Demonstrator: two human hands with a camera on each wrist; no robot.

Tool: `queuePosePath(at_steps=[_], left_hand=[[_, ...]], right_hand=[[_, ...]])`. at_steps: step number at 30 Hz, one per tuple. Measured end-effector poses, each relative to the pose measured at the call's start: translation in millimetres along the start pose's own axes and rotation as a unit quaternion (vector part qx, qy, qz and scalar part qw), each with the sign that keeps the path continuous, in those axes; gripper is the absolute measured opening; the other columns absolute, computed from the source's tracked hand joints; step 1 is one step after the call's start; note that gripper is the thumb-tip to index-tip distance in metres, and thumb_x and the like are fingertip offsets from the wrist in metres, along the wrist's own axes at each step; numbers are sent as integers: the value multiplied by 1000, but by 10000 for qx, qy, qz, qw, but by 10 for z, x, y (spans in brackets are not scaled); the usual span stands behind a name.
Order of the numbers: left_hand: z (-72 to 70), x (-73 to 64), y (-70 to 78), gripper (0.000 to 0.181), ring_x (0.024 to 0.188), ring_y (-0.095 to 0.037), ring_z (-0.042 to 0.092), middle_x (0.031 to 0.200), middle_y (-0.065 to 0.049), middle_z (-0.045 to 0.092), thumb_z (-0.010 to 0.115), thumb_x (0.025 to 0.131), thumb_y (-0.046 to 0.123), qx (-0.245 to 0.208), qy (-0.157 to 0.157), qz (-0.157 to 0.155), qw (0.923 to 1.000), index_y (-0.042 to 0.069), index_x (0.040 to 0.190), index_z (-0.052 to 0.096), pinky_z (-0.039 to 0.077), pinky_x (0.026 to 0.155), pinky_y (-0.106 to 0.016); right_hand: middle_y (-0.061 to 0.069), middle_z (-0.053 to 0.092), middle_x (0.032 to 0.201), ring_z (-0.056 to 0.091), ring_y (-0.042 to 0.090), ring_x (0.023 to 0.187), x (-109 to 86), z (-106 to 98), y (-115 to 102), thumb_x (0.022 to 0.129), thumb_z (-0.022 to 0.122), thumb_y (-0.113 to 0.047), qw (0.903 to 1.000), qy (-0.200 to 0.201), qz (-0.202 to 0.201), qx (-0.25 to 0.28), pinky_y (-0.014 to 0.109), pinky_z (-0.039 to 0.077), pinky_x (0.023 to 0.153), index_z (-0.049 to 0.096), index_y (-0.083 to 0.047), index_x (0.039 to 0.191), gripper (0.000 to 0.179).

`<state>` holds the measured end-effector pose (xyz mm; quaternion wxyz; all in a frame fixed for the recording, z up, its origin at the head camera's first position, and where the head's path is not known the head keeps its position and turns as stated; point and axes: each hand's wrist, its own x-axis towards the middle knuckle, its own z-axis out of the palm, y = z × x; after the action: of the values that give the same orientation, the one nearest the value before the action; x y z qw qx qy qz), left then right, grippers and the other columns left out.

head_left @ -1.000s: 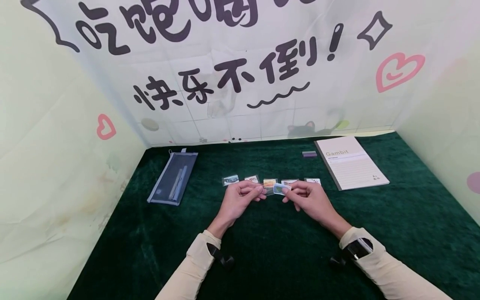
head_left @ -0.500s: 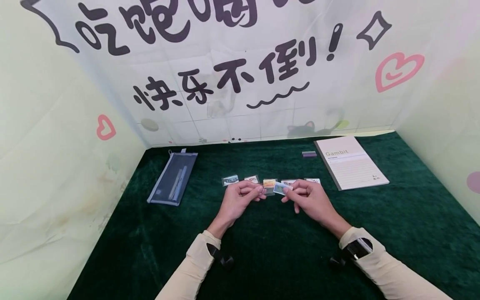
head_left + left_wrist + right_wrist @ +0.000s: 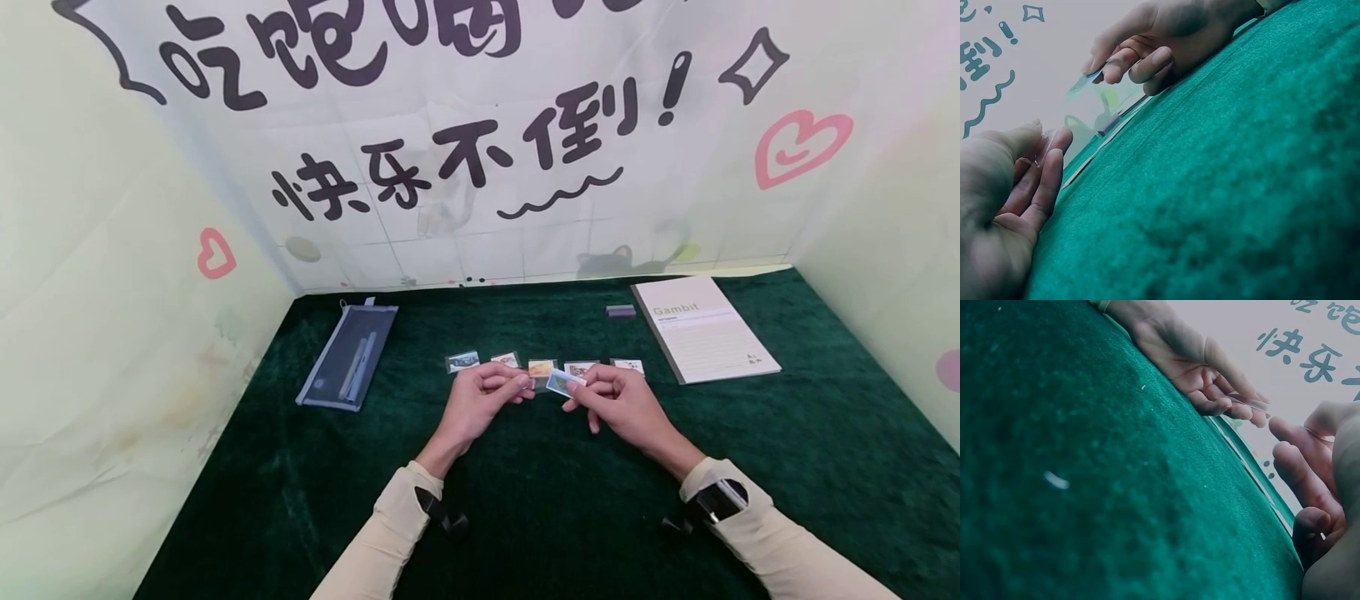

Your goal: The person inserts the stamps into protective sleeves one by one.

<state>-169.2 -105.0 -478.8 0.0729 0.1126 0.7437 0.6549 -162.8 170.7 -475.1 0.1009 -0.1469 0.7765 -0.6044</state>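
My right hand (image 3: 622,402) pinches a small blue-and-green stamp (image 3: 559,382) with a white border between thumb and forefinger. Just to its left, my left hand (image 3: 483,398) pinches a small clear plastic sleeve (image 3: 1045,149) between thumb and fingertips. A narrow gap separates the stamp from the left fingertips. Behind the hands, several small picture stamps in clear sleeves lie in a row, among them a bluish one (image 3: 462,361) at the left end, an orange one (image 3: 541,367) in the middle and a pale one (image 3: 628,365) at the right end. The hands partly cover the row.
A blue mesh zip pouch (image 3: 347,357) with pens inside lies at the left on the dark green cloth (image 3: 525,517). At the back right are a notebook (image 3: 708,329) and a small purple block (image 3: 620,311). A printed white backdrop (image 3: 465,233) stands behind.
The stamp in my right hand has tilted a little and sits slightly farther from the left fingertips. Both hands keep their hold; the head view has shifted very slightly.
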Motion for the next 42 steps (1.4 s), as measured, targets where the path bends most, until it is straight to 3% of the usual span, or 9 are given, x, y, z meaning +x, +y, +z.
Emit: queuePosePath(at_steps=[7, 15, 26, 42], left_hand=[[-4, 8, -9, 30, 99, -21, 82, 107, -4, 85, 76, 102, 40, 12, -10, 22, 10000, 15, 119, 78, 65, 89, -32], [-7, 11, -7, 28, 100, -21, 82, 106, -3, 85, 75, 103, 39, 17, -39, 21, 10000, 16, 118, 78, 64, 90, -31], [-9, 10, -3, 32, 101, -20, 81, 109, -2, 85, 75, 102, 43, -47, 55, -331, 9994, 16, 120, 78, 65, 90, -31], [-19, 23, -22, 36, 103, -21, 82, 111, -4, 85, 74, 103, 42, -225, -41, -186, 9996, 13, 123, 76, 66, 89, -30]], right_hand=[[7, 85, 98, 66, 29, 59, 3, -3, 5, 109, 67, -36, 10000, 45, -77, 14, 32, 55, 75, 67, -4, 107, 31], [9, 82, 100, 58, 23, 58, 13, -7, 12, 109, 67, -39, 9999, 103, -24, -126, 29, 49, 55, 75, -15, 126, 31], [9, 81, 99, 56, 18, 57, 9, -19, 5, 108, 67, -39, 9995, 87, 57, -304, 27, 48, 52, 74, -16, 131, 33], [9, 81, 98, 57, 20, 60, 14, -23, 14, 108, 67, -43, 9988, 109, 140, -450, 27, 49, 55, 77, -20, 130, 34]])
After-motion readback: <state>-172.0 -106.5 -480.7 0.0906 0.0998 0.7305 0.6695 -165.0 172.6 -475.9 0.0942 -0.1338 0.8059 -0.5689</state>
